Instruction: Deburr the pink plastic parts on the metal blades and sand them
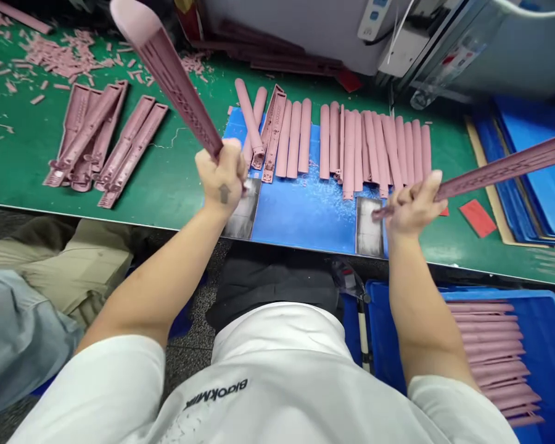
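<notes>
My left hand [221, 177] is closed round the lower end of a long pink plastic shell [176, 89], raised and slanting up to the left with its ribbed inner side showing. In my right hand [414, 206] another long pink plastic shell [513, 163] slants up to the right, past the picture's edge; its short end sticks out on the hand's left. Between and beyond both hands, several similar pink shells [349, 151] lie in a row on a blue mat [305, 213]. Dark grey pads [370, 228] sit at the mat's front corners.
On the green table [185, 203], more pink shells [86, 135] and pink scraps [60, 55] lie at left. Blue boards [536, 166] and a red card [478, 218] are at right. A blue crate [379, 327] holds pink shells below. Another person's leg [92, 259] is at left.
</notes>
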`<action>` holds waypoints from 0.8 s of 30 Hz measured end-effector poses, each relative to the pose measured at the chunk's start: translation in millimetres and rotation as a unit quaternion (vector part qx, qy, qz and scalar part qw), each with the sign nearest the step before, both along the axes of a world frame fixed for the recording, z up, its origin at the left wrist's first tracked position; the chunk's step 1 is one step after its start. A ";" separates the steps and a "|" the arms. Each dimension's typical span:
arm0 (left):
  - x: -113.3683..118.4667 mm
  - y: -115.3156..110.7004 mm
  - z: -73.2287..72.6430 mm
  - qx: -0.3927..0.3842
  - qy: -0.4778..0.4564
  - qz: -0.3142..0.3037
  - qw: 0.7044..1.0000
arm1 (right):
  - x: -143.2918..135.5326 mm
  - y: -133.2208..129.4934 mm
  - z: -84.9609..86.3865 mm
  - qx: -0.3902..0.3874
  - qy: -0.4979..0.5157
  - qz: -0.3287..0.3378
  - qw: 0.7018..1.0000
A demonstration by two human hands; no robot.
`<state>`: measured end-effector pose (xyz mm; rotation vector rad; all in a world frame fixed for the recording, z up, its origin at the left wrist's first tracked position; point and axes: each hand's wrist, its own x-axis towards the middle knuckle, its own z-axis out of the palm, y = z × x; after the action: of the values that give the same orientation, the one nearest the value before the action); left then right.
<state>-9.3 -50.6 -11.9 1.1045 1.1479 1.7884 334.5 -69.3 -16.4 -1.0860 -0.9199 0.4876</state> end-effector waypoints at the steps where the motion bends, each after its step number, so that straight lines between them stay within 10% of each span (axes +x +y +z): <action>1: 0.1 -0.5 -0.9 0.006 0.005 0.003 1.000 | -1.2 -0.4 0.9 0.019 0.004 -0.015 1.000; 7: -4.8 -4.6 2.9 -0.113 0.006 -0.032 0.993 | -1.6 -6.6 5.7 -0.115 -0.018 0.074 0.990; 14: -10.5 47.6 -5.8 -0.244 0.014 -0.089 0.965 | -4.1 35.5 0.8 -0.166 -0.020 0.074 0.983; 24: -9.4 69.8 -21.2 -0.137 0.023 -0.038 0.990 | -4.5 56.0 -4.9 -0.142 -0.013 0.054 0.988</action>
<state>-18.7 19.2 -33.1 1.0150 1.3161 1.5016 330.0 -13.3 -21.3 -1.3072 -0.9540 0.7119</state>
